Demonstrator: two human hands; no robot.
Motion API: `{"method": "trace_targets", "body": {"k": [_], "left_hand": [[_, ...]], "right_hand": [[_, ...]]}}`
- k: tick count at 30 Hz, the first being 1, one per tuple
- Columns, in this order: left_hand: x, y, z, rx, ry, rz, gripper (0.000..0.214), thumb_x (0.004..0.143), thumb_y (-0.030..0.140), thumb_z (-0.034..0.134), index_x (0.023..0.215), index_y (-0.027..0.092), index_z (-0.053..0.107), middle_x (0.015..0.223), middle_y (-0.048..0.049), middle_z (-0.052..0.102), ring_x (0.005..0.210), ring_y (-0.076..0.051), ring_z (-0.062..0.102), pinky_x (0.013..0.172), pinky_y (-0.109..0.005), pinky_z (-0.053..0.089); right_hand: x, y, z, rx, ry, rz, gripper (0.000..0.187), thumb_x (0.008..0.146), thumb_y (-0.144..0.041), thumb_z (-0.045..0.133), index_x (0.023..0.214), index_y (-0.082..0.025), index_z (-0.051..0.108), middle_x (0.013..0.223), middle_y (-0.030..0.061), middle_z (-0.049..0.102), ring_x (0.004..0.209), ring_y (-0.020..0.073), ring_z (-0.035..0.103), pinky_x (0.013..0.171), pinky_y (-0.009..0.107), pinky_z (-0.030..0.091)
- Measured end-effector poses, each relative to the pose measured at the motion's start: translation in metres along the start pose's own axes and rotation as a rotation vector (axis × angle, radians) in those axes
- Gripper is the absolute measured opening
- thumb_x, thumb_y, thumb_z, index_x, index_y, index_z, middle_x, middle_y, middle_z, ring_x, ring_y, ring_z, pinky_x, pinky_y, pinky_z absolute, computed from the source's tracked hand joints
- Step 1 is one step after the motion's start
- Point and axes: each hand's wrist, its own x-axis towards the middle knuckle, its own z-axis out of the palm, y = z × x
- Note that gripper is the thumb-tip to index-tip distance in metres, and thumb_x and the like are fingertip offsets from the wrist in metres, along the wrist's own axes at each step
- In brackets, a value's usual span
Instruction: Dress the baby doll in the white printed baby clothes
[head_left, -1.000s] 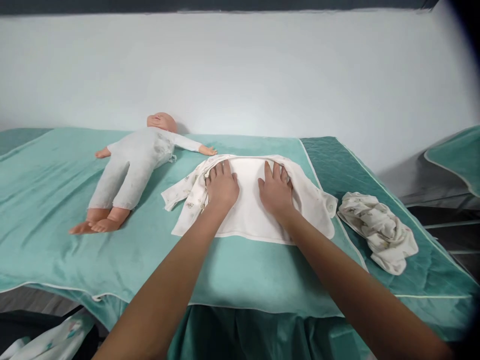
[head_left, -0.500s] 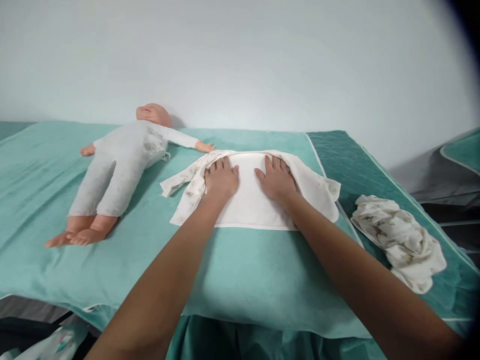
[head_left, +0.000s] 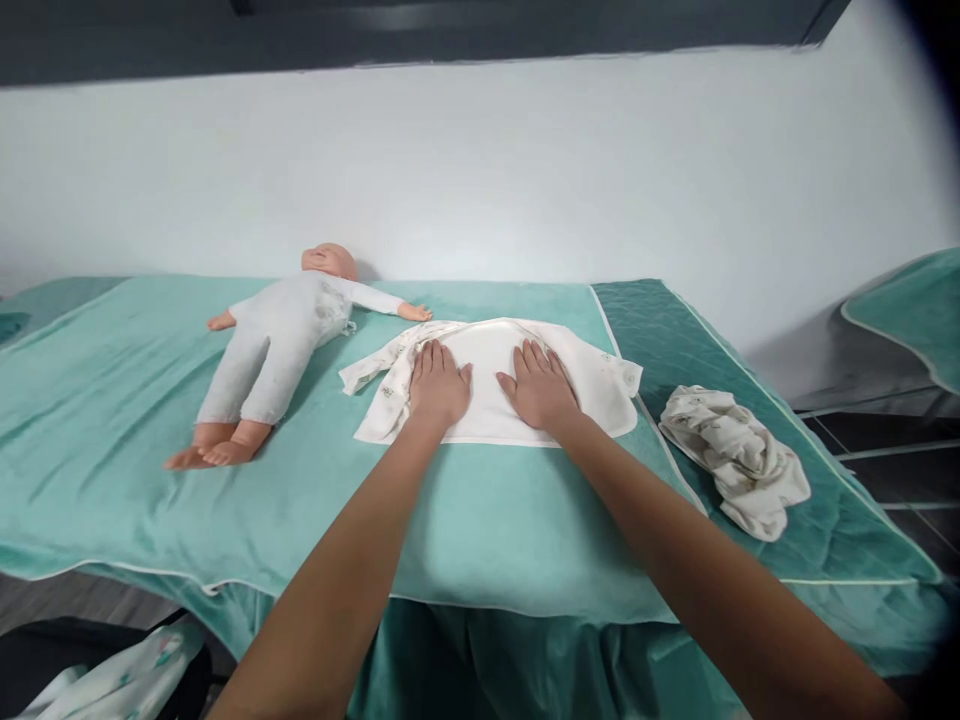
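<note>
A small white baby shirt (head_left: pixel 484 400) with a faint print on its sleeves lies spread open on the green bed cover. My left hand (head_left: pixel 439 385) rests flat on its left side, fingers stretched out. On the right side of the same shirt lies my right hand (head_left: pixel 541 387), also flat with fingers extended. To the left, a baby doll (head_left: pixel 289 320) in a white suit lies on its back, one arm reaching toward the shirt's upper left edge without either hand touching it.
A crumpled printed cloth (head_left: pixel 735 455) lies to the right on the darker green quilted cover (head_left: pixel 645 310). A white wall (head_left: pixel 480 180) stands behind the bed. At the lower left is a patterned fabric (head_left: pixel 135 680) on something dark; a metal frame (head_left: pixel 892 450) shows at right.
The view has tilted up and back, bringing a dark band above the wall into sight. Both hands stay on the shirt; its folded upper edge by the fingers looks flatter.
</note>
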Motion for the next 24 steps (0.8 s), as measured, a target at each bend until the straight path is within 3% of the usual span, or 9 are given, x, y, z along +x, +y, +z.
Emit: {"method": "trace_targets", "body": {"k": [6, 13, 24], "left_hand": [[-0.033, -0.007, -0.004, 0.010, 0.011, 0.053, 0.069, 0.101, 0.043, 0.017, 0.152, -0.001, 0.031, 0.163, -0.0173, 0.025, 0.153, -0.027, 0.021, 0.126, -0.041, 0.016], [-0.066, -0.016, -0.007, 0.003, 0.035, 0.101, 0.066, 0.102, 0.043, 0.019, 0.152, 0.004, 0.034, 0.163, -0.0133, 0.027, 0.152, -0.026, 0.024, 0.125, -0.045, 0.021], [-0.123, -0.032, -0.008, -0.091, 0.149, 0.190, 0.059, 0.102, 0.044, 0.028, 0.149, 0.010, 0.042, 0.160, -0.0094, 0.036, 0.150, -0.026, 0.029, 0.125, -0.047, 0.023]], "right_hand": [[-0.030, 0.001, -0.003, 0.032, 0.005, -0.003, 0.071, 0.103, -0.050, 0.024, 0.154, -0.001, 0.030, 0.163, 0.0188, 0.023, 0.152, 0.0287, 0.020, 0.123, 0.043, 0.018], [-0.071, -0.001, -0.004, 0.001, 0.109, -0.042, 0.067, 0.103, -0.048, 0.027, 0.152, -0.003, 0.036, 0.161, 0.0188, 0.029, 0.150, 0.0287, 0.027, 0.122, 0.045, 0.023], [-0.144, -0.006, -0.009, -0.003, 0.167, -0.039, 0.064, 0.103, -0.046, 0.033, 0.155, -0.008, 0.031, 0.163, 0.0148, 0.025, 0.152, 0.0270, 0.022, 0.122, 0.048, 0.026]]}}
